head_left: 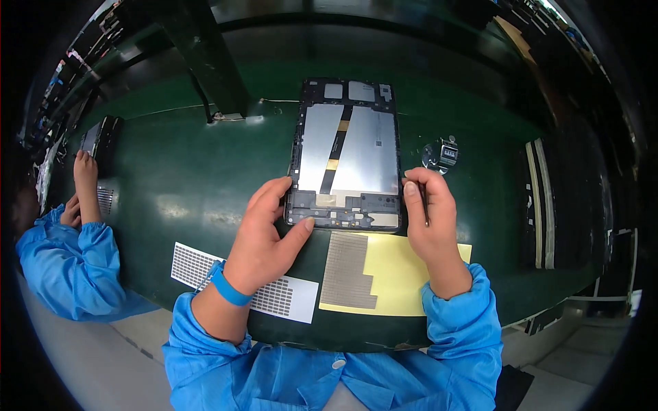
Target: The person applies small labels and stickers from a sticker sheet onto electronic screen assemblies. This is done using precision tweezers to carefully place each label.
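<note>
An opened tablet frame [349, 147] with silver shielding and a dark cable strip lies flat on the green bench top [192, 185]. My left hand [264, 236] grips its lower left corner, thumb pressed on the bottom edge. My right hand [428, 216] rests against the lower right corner and holds thin dark tweezers [425, 205] between the fingers. Just below the frame lies a yellow sheet [404, 274] carrying a grey block of small stickers [348, 270].
A white sheet with rows of small dark stickers [284, 298] lies under my left wrist. A small metal hand counter [442, 154] sits right of the frame. At far left, another person's hands [82, 185] in blue sleeves work on a second device [99, 137].
</note>
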{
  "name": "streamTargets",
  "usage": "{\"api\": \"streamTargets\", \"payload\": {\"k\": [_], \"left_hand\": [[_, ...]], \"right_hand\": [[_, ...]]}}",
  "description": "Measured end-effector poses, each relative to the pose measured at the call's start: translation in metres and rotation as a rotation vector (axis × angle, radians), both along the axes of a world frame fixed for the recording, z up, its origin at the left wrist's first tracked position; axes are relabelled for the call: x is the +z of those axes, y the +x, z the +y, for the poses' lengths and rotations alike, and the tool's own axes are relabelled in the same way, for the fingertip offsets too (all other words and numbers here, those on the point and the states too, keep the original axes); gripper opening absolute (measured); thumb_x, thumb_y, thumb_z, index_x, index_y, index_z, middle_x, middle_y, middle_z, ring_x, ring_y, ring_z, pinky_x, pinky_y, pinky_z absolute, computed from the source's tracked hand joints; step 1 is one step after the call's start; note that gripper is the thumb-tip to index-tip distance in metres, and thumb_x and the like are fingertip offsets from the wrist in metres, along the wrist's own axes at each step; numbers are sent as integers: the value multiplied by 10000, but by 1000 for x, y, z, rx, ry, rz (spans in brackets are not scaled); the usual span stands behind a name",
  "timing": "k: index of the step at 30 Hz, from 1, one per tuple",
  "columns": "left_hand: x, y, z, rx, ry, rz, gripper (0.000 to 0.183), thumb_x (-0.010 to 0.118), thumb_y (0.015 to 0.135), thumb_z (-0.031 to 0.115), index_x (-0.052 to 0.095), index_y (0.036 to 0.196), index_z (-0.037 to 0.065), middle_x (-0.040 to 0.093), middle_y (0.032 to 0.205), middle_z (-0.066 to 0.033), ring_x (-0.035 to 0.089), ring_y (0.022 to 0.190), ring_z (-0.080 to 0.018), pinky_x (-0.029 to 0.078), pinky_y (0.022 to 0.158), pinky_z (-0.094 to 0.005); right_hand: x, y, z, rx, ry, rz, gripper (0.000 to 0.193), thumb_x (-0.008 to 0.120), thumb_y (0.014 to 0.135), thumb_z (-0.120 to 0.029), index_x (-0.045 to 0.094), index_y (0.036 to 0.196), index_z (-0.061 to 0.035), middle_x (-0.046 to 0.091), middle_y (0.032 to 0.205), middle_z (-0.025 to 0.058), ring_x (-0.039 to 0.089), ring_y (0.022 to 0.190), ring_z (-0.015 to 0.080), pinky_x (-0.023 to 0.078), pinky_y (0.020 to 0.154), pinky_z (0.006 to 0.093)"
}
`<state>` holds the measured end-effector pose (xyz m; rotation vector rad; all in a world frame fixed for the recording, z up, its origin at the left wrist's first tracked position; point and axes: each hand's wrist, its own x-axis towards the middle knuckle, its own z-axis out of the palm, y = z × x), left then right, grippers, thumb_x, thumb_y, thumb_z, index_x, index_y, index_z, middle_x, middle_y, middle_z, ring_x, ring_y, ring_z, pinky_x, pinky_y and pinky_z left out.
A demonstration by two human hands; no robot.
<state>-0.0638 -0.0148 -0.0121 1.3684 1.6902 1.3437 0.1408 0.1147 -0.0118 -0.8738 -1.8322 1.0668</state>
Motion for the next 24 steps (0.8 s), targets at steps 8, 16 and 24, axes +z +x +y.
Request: {"api": "streamTargets", "payload": {"k": [8, 16, 24], "left_hand": [[13, -1, -4, -42, -4, 372, 593, 671, 758, 38, 397, 1279, -32, 335, 1333, -263, 418, 1190, -427, 365, 1009, -395], [49, -32, -25, -432, -215, 361, 155, 721, 669, 27, 589, 751, 20, 558, 721, -102, 565, 659, -270, 465, 587, -330], [33, -32, -27, -488, -484, 450, 195, 731, 639, 105, 576, 691, -2, 584, 704, -152, 578, 676, -322, 457, 585, -382]], "right_hand": [[28, 0, -10, -26, -229, 334, 230, 489, 952, -141, 607, 1080, 10, 560, 1033, 122, 605, 838, 152, 522, 699, 259], [45, -11, -74, 509, -684, 20, 123, 641, 818, -7, 539, 886, 3, 566, 868, 71, 582, 789, 119, 510, 714, 264], [14, -38, -101, 516, -586, -138, 150, 637, 845, -57, 512, 907, -3, 567, 816, 60, 547, 764, 91, 465, 656, 235]]}}
